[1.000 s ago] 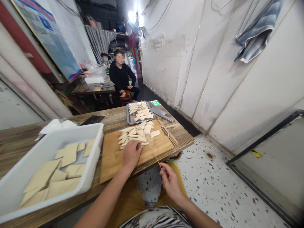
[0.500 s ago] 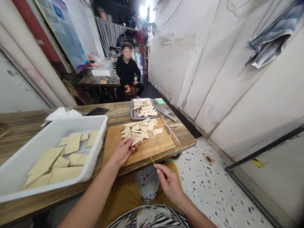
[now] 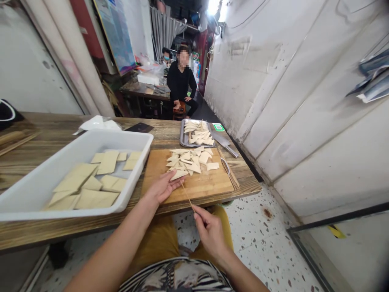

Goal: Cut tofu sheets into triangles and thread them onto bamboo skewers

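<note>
My left hand [image 3: 165, 187] holds a pale folded tofu-like triangle [image 3: 179, 174] between thumb and fingers, over the near left part of a wooden cutting board [image 3: 209, 185]. A thin wooden skewer [image 3: 188, 196] is pinched in my right hand [image 3: 209, 227], in front of the board's near edge. The skewer's tip points up and left, close to the triangle; whether they touch I cannot tell. Just beyond my left hand lies a heap of similar pale pieces [image 3: 196, 160] on the board.
A white tub [image 3: 144, 162] of flat sheets [image 3: 97, 198] stands at the left. Behind the board are a metal tray [image 3: 182, 138] with skewered pieces and a cleaver [image 3: 223, 142]. Loose skewers [image 3: 232, 174] lie at right. A person [image 3: 181, 81] sits beyond the table.
The view has shifted, so the scene sits further right. My left hand has turned more palm-up with the triangle. The skewer in my right hand has come closer to it.
</note>
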The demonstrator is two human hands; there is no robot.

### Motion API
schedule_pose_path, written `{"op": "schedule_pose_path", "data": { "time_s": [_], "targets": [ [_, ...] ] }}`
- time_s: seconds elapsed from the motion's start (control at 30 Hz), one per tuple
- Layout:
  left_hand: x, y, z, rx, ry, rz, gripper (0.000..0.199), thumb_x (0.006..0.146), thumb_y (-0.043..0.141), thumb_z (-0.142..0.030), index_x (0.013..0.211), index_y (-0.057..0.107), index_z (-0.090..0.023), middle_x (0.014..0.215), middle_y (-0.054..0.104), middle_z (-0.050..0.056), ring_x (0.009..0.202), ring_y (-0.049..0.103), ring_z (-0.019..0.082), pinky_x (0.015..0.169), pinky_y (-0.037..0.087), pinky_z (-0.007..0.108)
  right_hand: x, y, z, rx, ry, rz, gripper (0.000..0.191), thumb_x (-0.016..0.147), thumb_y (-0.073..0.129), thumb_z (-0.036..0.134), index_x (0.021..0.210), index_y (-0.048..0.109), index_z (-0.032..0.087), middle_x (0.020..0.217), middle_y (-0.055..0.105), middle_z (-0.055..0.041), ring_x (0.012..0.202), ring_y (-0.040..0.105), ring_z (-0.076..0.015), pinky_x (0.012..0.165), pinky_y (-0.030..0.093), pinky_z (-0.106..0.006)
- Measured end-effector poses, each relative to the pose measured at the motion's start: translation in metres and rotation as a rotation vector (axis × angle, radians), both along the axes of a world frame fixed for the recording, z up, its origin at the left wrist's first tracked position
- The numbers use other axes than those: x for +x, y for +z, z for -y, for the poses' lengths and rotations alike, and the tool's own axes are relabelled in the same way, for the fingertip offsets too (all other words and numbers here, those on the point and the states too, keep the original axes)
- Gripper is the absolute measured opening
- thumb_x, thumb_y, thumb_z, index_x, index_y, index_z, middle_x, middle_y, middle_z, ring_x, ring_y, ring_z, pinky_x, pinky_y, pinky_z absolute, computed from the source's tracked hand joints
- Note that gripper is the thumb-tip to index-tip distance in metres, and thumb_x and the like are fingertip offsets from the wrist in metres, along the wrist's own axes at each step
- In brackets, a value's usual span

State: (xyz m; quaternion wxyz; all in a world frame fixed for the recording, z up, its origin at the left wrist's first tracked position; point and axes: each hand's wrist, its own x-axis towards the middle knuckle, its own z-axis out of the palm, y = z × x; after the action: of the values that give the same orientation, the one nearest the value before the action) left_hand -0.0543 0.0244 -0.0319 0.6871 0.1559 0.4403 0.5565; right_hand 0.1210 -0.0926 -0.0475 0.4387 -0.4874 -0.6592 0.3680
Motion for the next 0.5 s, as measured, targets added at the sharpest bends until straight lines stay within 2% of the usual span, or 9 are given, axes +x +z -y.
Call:
{"op": "schedule_pose_path", "data": {
  "time_s": [0.13,0.5],
  "targets": [
    [-0.0006,0.0012,0.0016,0.002,-0.015,-0.015,0.013,0.085,0.051,-0.013,0.087,0.062,-0.006,0.086,0.071,0.014,0.079,0.069,0.021,0.072,0.058,0.033,-0.0019,-0.0049,-0.0021,-0.003,-0.014,-0.012,0.031,0.088,0.049,0.019,0.114,0.066,0.021,0.107,0.069,-0.0047,0.098,0.066,-0.0198,0.088,0.051,-0.031],
    [0.0004,0.0017,0.0006,-0.006,0.005,-0.013,0.012,0.085,0.051,-0.011,0.086,0.062,-0.006,0.085,0.071,0.014,0.078,0.069,0.022,0.074,0.058,0.034,-0.0038,-0.0055,-0.0072,0.021,-0.031,-0.006,0.031,0.087,0.050,0.017,0.113,0.067,0.023,0.107,0.070,-0.0024,0.098,0.066,-0.0181,0.087,0.052,-0.029]
  ]
}}
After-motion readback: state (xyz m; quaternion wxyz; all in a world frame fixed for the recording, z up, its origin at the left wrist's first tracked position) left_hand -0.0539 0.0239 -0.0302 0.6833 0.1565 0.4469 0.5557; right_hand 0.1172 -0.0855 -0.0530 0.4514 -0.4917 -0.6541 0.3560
